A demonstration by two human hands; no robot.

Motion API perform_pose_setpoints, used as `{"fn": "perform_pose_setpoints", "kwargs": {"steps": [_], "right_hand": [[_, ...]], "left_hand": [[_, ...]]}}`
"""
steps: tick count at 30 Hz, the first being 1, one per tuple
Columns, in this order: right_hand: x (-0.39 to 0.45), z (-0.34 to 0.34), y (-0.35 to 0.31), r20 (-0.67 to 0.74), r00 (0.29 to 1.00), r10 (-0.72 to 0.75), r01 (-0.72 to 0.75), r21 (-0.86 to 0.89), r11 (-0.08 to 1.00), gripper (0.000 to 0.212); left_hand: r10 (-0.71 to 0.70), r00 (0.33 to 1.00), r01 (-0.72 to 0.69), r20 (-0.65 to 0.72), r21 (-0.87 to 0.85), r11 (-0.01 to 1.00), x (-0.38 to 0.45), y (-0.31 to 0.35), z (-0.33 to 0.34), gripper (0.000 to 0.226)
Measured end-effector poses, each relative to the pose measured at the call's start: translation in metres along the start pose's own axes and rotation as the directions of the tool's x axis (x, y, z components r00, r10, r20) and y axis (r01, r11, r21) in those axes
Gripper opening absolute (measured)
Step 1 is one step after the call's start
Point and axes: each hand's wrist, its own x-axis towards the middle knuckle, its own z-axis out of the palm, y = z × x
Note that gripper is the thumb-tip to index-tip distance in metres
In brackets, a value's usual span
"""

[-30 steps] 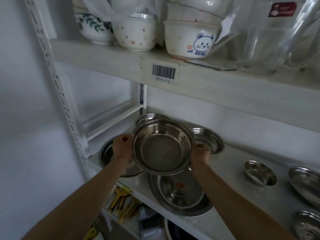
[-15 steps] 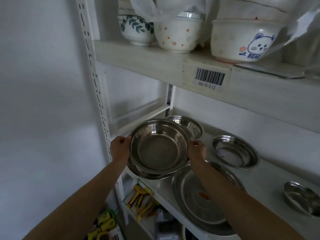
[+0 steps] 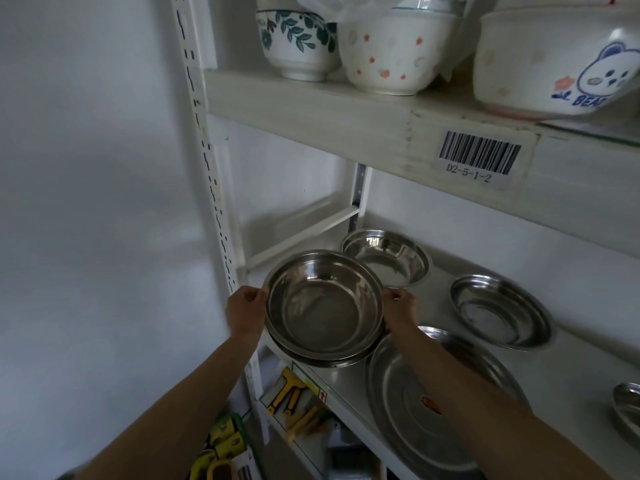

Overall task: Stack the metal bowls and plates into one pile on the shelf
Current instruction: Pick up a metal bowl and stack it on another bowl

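Observation:
I hold a large metal bowl [image 3: 323,303] by its rim at the left end of the white shelf [image 3: 571,372]. My left hand [image 3: 245,308] grips its left edge and my right hand [image 3: 398,308] its right edge. The bowl sits on or just above a metal plate [image 3: 322,360] whose rim shows beneath it. Behind stands another metal bowl [image 3: 386,256]. A shallow metal bowl [image 3: 500,311] lies to the right. A big flat metal plate [image 3: 408,407] lies at the front under my right forearm. A small metal dish [image 3: 628,405] shows at the right edge.
The upper shelf [image 3: 346,119] hangs close overhead with ceramic bowls [image 3: 391,46] and a barcode label [image 3: 479,155]. A slotted white upright [image 3: 207,174] and a grey wall border the left. Yellow-handled tools [image 3: 291,393] lie on the level below.
The bowl in both hands has moved left and down over the plate at the shelf's left end. My view has swung left and closer.

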Motion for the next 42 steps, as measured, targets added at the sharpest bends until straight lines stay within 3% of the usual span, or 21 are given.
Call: {"fn": "perform_pose_setpoints", "kwargs": {"steps": [18,34,38,42], "right_hand": [[0.015,-0.006,0.02,0.015,0.999,-0.043,0.046,-0.271,0.962,0.01],[0.022,-0.003,0.021,0.023,1.0,-0.003,0.011,-0.36,0.933,0.014],[0.027,-0.004,0.024,0.052,0.999,0.009,0.01,-0.357,0.934,0.015],[0.028,-0.006,0.025,0.07,0.997,0.021,0.004,-0.342,0.94,0.016]], "left_hand": [[-0.014,1.0,0.015,-0.027,0.04,0.999,-0.003,-0.027,0.018,0.012],[-0.028,0.996,0.027,-0.082,-0.008,1.0,0.001,-0.037,0.025,0.006],[-0.042,0.996,0.04,-0.08,-0.028,0.999,0.001,-0.037,0.025,0.008],[-0.111,0.993,0.108,-0.05,-0.048,0.993,0.002,-0.036,0.023,0.025]]}}
